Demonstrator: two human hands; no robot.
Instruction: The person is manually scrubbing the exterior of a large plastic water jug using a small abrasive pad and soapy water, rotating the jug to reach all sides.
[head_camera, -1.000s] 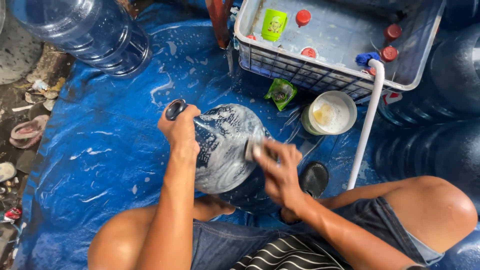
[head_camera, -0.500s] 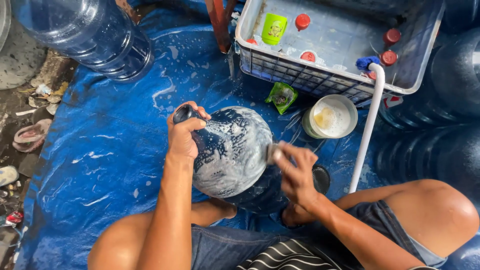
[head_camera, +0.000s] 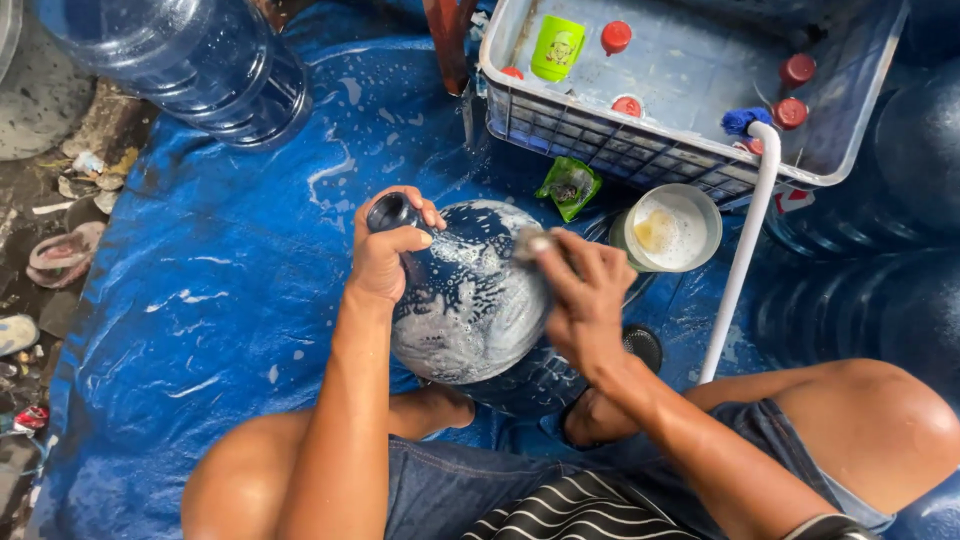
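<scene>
A big blue water jug (head_camera: 465, 300), covered in soap foam, lies tilted between my knees on a blue tarp (head_camera: 220, 280). My left hand (head_camera: 385, 255) grips the jug's neck near its dark mouth. My right hand (head_camera: 585, 295) presses a small grey scrub pad (head_camera: 530, 243) against the jug's soapy shoulder. Both forearms reach in from the bottom of the view.
A white crate (head_camera: 640, 150) at the top right holds a green cup (head_camera: 556, 48) and red caps. Beside it stand a tub of soapy liquid (head_camera: 668, 228), a green sachet (head_camera: 566, 186) and a white pipe (head_camera: 738, 250). More blue jugs lie at top left (head_camera: 190, 60) and right (head_camera: 880, 290).
The jug has turned and shows more foam. My right hand with the pad has moved up from the jug's side toward its shoulder.
</scene>
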